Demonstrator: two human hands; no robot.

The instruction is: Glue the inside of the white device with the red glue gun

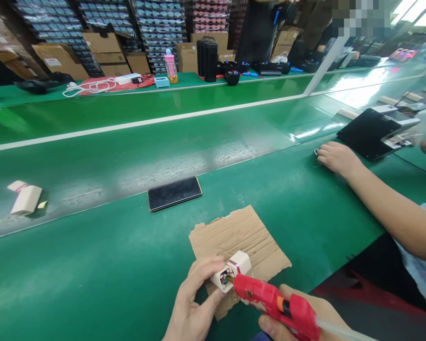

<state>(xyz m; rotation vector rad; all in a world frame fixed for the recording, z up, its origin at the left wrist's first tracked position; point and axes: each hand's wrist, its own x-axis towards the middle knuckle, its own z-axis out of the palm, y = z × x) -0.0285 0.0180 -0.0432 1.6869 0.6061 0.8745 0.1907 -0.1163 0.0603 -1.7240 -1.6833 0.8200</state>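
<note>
My left hand (pixel 198 294) grips a small cream plastic housing (pixel 240 261) between thumb and fingers, over a torn sheet of cardboard (pixel 250 232). The housing has a shiny pink band, and its open end shows wires and a small circuit board inside. My right hand (pixel 314 308) is wrapped round a red hot glue gun (pixel 270 297), with a pale glue stick coming out of its back. The gun's nozzle points into the open end of the housing; whether it touches the parts inside I cannot tell.
A black smartphone (pixel 175 193) lies beyond the cardboard on the green bench. Another cream housing (pixel 26 199) rests on the strip at far left. At right, a co-worker's arm (pixel 383 196) reaches across, near a black tilted panel (pixel 369 132). Cartons and a pink bottle (pixel 171 67) stand behind.
</note>
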